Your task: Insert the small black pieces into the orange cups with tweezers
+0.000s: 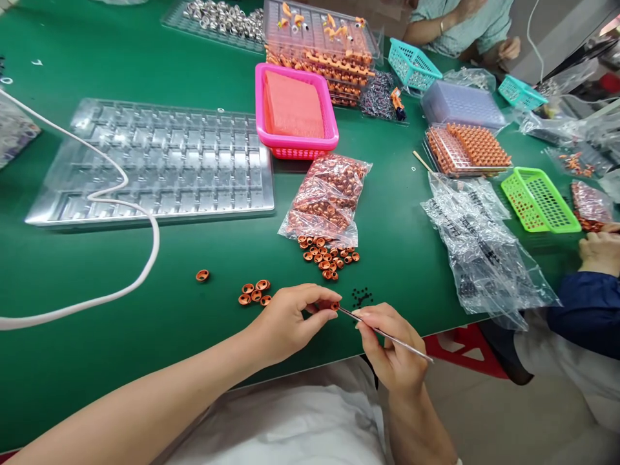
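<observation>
Near the table's front edge, my left hand (298, 318) pinches a small copper-coloured ring part (335, 306) between thumb and fingertips. A thin metal tool (402, 343) is in my right hand (393, 342), its tip touching that part. Small black pieces (362, 297) lie just beyond my right hand. Behind my hands, loose copper-coloured parts (327, 258) spill at the mouth of a filled clear bag (329, 197). A small group of similar parts (256, 294) rests left of my left hand, with a single one (202, 276) farther left.
A white cable (155, 239) curves over the left side, partly across clear trays (169, 161). A pink basket (297, 113) stands behind the bag. Plastic bags (477, 245) and a green basket (540, 200) lie right. Other people's hands (600, 252) show at the right and back.
</observation>
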`<state>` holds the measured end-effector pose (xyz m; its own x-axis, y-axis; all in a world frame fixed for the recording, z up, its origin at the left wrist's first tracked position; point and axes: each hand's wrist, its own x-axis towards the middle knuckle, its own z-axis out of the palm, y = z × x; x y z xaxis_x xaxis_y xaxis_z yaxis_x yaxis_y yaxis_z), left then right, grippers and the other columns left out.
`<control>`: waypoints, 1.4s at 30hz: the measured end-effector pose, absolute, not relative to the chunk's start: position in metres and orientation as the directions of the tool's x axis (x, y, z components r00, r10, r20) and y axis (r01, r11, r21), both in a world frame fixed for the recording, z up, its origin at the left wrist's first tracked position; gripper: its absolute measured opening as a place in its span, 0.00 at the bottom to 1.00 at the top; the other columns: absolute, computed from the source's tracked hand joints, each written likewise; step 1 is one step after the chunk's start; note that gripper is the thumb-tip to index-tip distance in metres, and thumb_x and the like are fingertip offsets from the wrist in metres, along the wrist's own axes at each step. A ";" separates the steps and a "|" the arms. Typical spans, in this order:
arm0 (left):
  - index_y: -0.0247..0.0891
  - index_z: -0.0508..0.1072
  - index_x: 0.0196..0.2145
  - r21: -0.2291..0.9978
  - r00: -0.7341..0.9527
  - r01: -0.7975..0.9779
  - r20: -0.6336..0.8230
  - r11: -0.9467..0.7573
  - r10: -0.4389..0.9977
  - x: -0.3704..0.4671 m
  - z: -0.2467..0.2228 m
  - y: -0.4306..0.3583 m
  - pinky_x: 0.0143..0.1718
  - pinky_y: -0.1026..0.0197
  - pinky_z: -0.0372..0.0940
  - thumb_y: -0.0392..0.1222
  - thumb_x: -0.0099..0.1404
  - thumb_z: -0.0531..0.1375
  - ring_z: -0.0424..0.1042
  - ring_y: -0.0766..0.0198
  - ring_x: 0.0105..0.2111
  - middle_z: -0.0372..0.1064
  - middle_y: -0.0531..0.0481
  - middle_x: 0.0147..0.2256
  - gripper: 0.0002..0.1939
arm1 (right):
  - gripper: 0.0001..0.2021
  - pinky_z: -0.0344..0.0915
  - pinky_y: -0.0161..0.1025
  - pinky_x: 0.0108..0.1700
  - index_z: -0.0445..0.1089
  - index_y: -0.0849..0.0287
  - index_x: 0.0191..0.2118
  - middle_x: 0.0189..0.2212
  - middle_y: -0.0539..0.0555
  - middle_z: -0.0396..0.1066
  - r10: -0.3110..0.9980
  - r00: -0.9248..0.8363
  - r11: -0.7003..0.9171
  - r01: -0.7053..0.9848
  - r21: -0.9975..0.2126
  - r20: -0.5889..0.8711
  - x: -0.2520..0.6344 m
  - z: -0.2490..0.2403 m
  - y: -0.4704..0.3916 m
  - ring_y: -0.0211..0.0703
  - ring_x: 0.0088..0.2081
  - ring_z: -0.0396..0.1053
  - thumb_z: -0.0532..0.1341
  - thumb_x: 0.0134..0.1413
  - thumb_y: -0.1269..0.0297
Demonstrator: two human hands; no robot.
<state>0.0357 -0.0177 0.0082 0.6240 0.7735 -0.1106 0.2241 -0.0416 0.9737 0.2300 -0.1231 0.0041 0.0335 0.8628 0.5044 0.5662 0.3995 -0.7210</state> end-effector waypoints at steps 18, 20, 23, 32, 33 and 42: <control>0.46 0.86 0.40 0.976 0.578 0.208 -0.064 -0.071 0.813 0.029 -0.023 -0.012 0.38 0.67 0.79 0.59 0.62 0.68 0.85 0.53 0.36 0.85 0.49 0.38 0.17 | 0.12 0.74 0.37 0.40 0.66 0.54 0.53 0.38 0.54 0.80 0.800 -0.043 0.464 0.677 -0.571 0.599 0.221 0.009 -0.108 0.40 0.36 0.77 0.59 0.66 0.71; 0.46 0.86 0.39 0.978 0.574 0.195 -0.059 -0.066 0.817 0.030 -0.023 -0.012 0.38 0.67 0.79 0.59 0.62 0.68 0.85 0.53 0.35 0.85 0.49 0.38 0.16 | 0.12 0.73 0.38 0.40 0.65 0.55 0.53 0.39 0.54 0.80 0.797 -0.073 0.481 0.678 -0.556 0.600 0.222 0.013 -0.108 0.40 0.37 0.77 0.58 0.67 0.71; 0.46 0.86 0.39 0.981 0.563 0.186 -0.055 -0.061 0.825 0.031 -0.021 -0.013 0.38 0.67 0.79 0.58 0.61 0.69 0.85 0.53 0.35 0.85 0.49 0.37 0.16 | 0.13 0.72 0.38 0.40 0.64 0.54 0.55 0.40 0.55 0.80 0.798 -0.147 0.507 0.688 -0.519 0.584 0.223 0.022 -0.108 0.40 0.37 0.77 0.57 0.67 0.72; 0.45 0.86 0.39 0.981 0.557 0.184 -0.051 -0.063 0.829 0.031 -0.012 -0.013 0.36 0.68 0.79 0.55 0.61 0.68 0.85 0.54 0.34 0.85 0.49 0.36 0.14 | 0.13 0.72 0.37 0.42 0.64 0.56 0.55 0.41 0.55 0.79 0.790 -0.252 0.539 0.721 -0.436 0.560 0.227 0.028 -0.109 0.39 0.41 0.78 0.57 0.67 0.71; 0.45 0.86 0.39 0.981 0.559 0.185 -0.056 -0.058 0.827 0.031 -0.012 -0.013 0.36 0.68 0.79 0.54 0.62 0.68 0.85 0.54 0.34 0.85 0.49 0.36 0.14 | 0.13 0.72 0.36 0.42 0.64 0.56 0.55 0.41 0.55 0.79 0.787 -0.253 0.541 0.721 -0.432 0.563 0.227 0.026 -0.109 0.39 0.41 0.78 0.57 0.67 0.71; 0.42 0.84 0.41 0.972 0.581 0.231 -0.105 -0.040 0.807 0.030 -0.005 -0.016 0.39 0.66 0.79 0.48 0.65 0.65 0.84 0.58 0.36 0.84 0.50 0.38 0.12 | 0.14 0.71 0.39 0.39 0.65 0.58 0.56 0.41 0.57 0.80 0.768 -0.242 0.557 0.709 -0.432 0.593 0.230 0.023 -0.110 0.40 0.38 0.76 0.58 0.66 0.73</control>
